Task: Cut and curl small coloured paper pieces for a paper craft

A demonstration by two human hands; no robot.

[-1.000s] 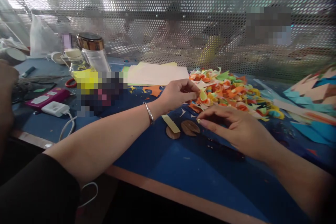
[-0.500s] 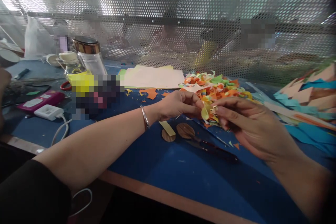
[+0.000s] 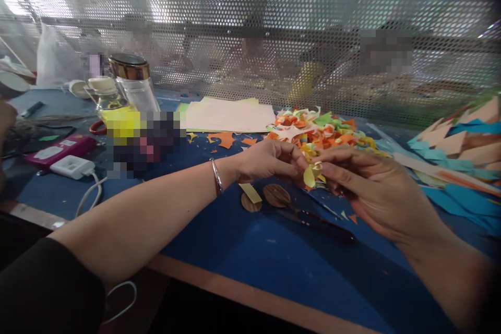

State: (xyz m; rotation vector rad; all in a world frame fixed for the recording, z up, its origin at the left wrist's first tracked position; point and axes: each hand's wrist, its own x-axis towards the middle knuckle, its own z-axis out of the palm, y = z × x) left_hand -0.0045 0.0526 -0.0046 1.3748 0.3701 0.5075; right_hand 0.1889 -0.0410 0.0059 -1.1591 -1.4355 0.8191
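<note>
Between my fingertips is a small curled yellow paper piece. My right hand pinches its right side between thumb and finger. From the other side, the thumb and finger of my left hand close on its edge; a bangle circles that wrist. Below the hands lie two round wooden discs, the left disc with a pale yellow paper strip across it, and the right disc. Touching the right one is a dark-handled cutting tool, apparently scissors or snips.
Behind my hands sits a heap of colourful paper scraps, beside stacked paper sheets. Folded paper strips lie right. Bottles, a magenta box and a white charger stand left. A perforated metal screen closes off the back.
The yellow paper piece has shifted slightly right and down and turned between my fingers. My left hand has moved a little right with it; my right hand is nearly still.
</note>
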